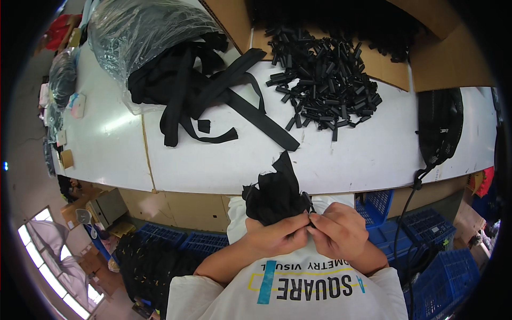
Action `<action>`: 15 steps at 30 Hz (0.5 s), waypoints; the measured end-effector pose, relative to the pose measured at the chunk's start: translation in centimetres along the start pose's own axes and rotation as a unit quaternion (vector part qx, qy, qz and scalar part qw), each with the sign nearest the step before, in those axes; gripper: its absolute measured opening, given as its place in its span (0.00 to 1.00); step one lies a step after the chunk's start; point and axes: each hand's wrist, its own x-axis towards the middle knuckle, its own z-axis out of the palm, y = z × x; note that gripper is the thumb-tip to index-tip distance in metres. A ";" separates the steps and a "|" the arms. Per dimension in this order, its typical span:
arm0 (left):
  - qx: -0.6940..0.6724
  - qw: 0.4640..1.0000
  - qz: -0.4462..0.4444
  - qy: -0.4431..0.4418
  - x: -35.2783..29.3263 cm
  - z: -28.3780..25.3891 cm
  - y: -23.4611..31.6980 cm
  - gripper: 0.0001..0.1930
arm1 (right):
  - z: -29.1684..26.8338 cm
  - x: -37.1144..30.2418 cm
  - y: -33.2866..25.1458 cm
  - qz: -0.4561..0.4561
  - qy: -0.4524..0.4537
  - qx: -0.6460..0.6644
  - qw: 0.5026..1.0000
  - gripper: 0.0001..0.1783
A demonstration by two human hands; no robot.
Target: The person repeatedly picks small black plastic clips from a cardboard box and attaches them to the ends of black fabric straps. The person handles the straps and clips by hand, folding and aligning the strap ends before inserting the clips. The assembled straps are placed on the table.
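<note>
Close in front of my chest, my left hand (274, 234) is closed, with a bunched black fabric piece (274, 197) rising out of it past the table's near edge. My right hand (340, 230) meets it fingertip to fingertip in a pinch. A thin dark strand (308, 201) runs from the fabric's right side down to the pinching fingers. What exactly sits between the right fingertips is too small and covered to make out. Farther off, black fabric strips (208, 90) lie in a loose tangle, one stretching toward the fabric in my hand.
A clear plastic bag (144, 37) partly covers the strips. A heap of small black plastic pieces (330, 85) spills from an open cardboard box (453, 58) onto the white table (213, 168). A black mesh pouch (440, 128) hangs over the right edge. Blue crates (442, 282) stand below.
</note>
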 end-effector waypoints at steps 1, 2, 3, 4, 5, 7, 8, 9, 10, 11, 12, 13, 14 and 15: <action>0.009 1.000 -0.003 0.005 -0.1 0.1 0.1 0.08 | 0.0 0.1 0.1 -0.014 0.001 0.001 1.000 0.15; 0.018 1.000 -0.006 0.011 -0.1 0.1 0.1 0.08 | 0.1 0.3 0.3 -0.028 0.003 0.001 1.000 0.17; 0.015 1.000 -0.012 0.015 -0.3 0.3 0.1 0.10 | 0.1 0.4 0.3 -0.042 0.004 0.002 0.999 0.18; 0.013 1.000 -0.018 0.019 -0.5 0.4 0.0 0.12 | 0.2 0.4 0.4 -0.042 0.007 0.000 0.999 0.19; 0.010 0.999 -0.023 0.023 -0.7 0.4 -0.1 0.14 | 0.3 0.3 0.4 -0.042 0.011 -0.001 0.999 0.19; -0.002 1.000 -0.020 0.009 -0.1 0.1 0.3 0.10 | 0.2 0.2 0.4 -0.030 0.003 0.003 1.000 0.19; -0.009 1.000 -0.018 0.002 0.1 0.0 0.4 0.08 | 0.0 0.3 0.2 -0.019 -0.007 0.008 1.000 0.20; -0.030 0.999 -0.022 -0.015 -0.1 -0.2 0.2 0.09 | -0.2 0.4 0.2 -0.007 -0.018 0.014 1.000 0.20; -0.051 0.998 -0.025 -0.034 -0.4 -0.3 -0.3 0.10 | -0.4 0.5 0.1 -0.005 -0.019 0.020 1.000 0.20; -0.072 0.996 -0.027 -0.052 -0.7 -0.4 -0.7 0.10 | -0.5 0.7 0.2 -0.003 -0.021 0.026 0.999 0.21; -0.087 0.995 -0.020 -0.052 -0.7 -0.5 -1.0 0.11 | -0.6 0.8 0.2 0.000 -0.022 0.033 0.999 0.22; -0.103 0.993 -0.015 -0.053 -0.8 -0.5 -1.4 0.11 | -0.6 0.9 0.3 -0.004 -0.022 0.039 0.999 0.22; -0.118 0.992 -0.009 -0.054 -0.8 -0.5 -1.7 0.12 | -0.7 0.9 0.4 -0.007 -0.022 0.045 0.999 0.22; -0.121 0.991 -0.020 -0.051 -1.1 -0.3 -1.8 0.12 | -0.7 0.9 0.5 -0.011 -0.022 0.051 0.998 0.23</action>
